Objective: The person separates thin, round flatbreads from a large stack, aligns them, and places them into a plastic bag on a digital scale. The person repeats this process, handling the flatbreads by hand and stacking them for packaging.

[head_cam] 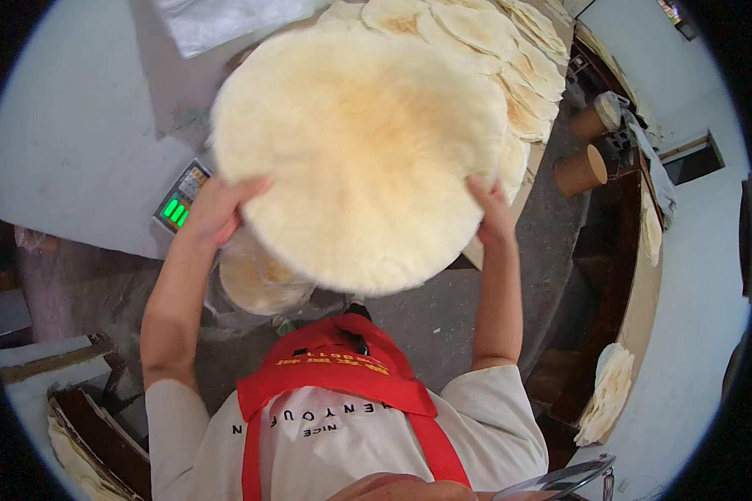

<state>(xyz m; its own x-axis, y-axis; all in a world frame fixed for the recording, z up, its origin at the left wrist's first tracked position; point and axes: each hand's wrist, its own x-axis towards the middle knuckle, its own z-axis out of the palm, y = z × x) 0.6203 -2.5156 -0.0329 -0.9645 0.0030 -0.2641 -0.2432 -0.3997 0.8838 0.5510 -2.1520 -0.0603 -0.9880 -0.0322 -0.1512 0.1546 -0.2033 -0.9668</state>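
Note:
A large round pale flatbread [363, 156], lightly browned near its middle, is held up in front of me; whether it is a single piece or a stack I cannot tell. My left hand [219, 206] grips its lower left edge, the thumb on top. At the right edge my right hand [494, 210] grips it the same way. Next to my left hand, a digital scale [182, 197] with a lit green display is partly covered. Below that hand sits a clear plastic bag [216, 294] with round flatbreads [260, 282] in it.
Many flatbreads [476, 28] lie overlapping on the table at the far right. Clear plastic bags [225, 22] rest on the white tabletop [69, 144]. Brown cylinders [579, 172] stand on the floor to the right. More flatbreads [608, 391] lie on a side bench [630, 300].

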